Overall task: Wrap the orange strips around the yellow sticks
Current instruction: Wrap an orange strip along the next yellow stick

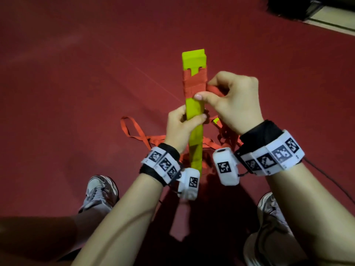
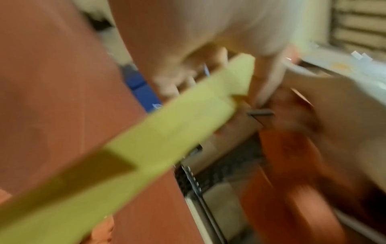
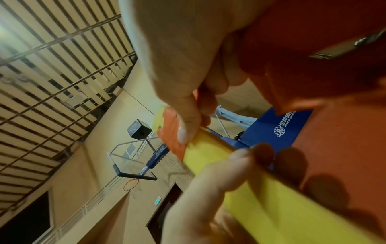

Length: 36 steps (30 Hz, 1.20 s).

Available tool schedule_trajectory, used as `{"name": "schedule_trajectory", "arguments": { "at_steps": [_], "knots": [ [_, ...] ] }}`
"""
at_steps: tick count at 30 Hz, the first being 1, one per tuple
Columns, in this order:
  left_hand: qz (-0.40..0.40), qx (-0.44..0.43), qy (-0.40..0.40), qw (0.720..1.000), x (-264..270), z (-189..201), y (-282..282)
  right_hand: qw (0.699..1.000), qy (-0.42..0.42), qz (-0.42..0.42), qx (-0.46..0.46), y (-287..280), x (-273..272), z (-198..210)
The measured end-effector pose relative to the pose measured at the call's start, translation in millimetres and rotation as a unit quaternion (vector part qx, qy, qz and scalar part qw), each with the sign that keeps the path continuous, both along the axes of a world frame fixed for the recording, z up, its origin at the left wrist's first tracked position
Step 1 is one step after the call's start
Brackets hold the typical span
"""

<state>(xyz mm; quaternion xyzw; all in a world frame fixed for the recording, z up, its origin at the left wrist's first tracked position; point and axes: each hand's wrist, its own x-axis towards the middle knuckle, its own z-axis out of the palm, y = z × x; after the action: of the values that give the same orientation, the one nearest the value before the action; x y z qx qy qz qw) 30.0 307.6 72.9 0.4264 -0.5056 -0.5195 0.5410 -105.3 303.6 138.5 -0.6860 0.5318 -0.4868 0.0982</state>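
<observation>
A long yellow stick (image 1: 194, 110) stands upright in the head view, its top end bare and a band of orange strip (image 1: 195, 83) wound around it just below. My left hand (image 1: 180, 127) grips the stick's middle, thumb across its front face. My right hand (image 1: 230, 100) pinches the loose orange strip at the stick's right edge, with its thumb pressed on the lower edge of the wound band. In the right wrist view the thumb lies on the orange strip (image 3: 173, 132) over the yellow stick (image 3: 250, 189). The left wrist view is blurred, showing the yellow stick (image 2: 146, 140).
Loose orange strips (image 1: 134, 131) lie tangled on the red floor (image 1: 76, 93) under my hands. A second yellow piece (image 1: 216, 120) peeks out behind my right wrist. My shoes (image 1: 99, 191) are at the bottom. A dark object (image 1: 295, 6) sits at the far right corner.
</observation>
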Motion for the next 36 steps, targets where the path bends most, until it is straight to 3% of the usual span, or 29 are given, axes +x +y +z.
{"name": "schedule_trajectory", "arguments": {
  "at_steps": [4,9,13,19,23,26,28,30,34,36],
  "knots": [
    [-0.059,0.04,-0.025,0.997,8.5,-6.1,-11.2,0.998,0.006,0.062,0.015,4.3,3.1,1.3],
    [0.066,0.019,-0.051,0.996,-10.1,-12.7,-10.5,0.997,0.079,-0.007,-0.01,3.4,12.1,-4.0],
    [0.106,0.009,-0.065,0.992,-19.7,-16.8,-8.7,0.988,0.147,-0.034,0.013,5.5,25.9,-11.1],
    [0.052,-0.02,-0.156,0.986,-15.4,-20.4,-6.2,0.987,0.154,-0.016,0.04,6.2,21.2,-8.8],
    [0.065,-0.057,-0.23,0.969,-21.8,-19.9,-10.0,0.984,0.159,0.031,0.076,9.7,15.8,0.0],
    [0.041,-0.067,-0.27,0.959,-27.6,-22.3,-10.5,0.985,0.155,-0.013,0.076,8.6,10.1,-0.5],
    [0.013,-0.071,-0.258,0.963,-25.9,-23.7,-7.1,0.988,0.138,-0.02,0.07,5.0,1.4,1.4],
    [-0.011,-0.07,-0.231,0.97,-18.7,-23.5,-7.1,0.99,0.116,0.026,0.079,1.3,-11.2,6.9],
    [-0.08,0.002,-0.036,0.996,-5.2,-16.6,-11.1,0.981,0.061,0.143,0.117,1.8,-22.7,12.6],
    [-0.131,0.017,-0.007,0.991,-5.5,-10.1,-7.5,0.979,0.05,0.153,0.126,2.1,-20.3,9.8]
  ]
}}
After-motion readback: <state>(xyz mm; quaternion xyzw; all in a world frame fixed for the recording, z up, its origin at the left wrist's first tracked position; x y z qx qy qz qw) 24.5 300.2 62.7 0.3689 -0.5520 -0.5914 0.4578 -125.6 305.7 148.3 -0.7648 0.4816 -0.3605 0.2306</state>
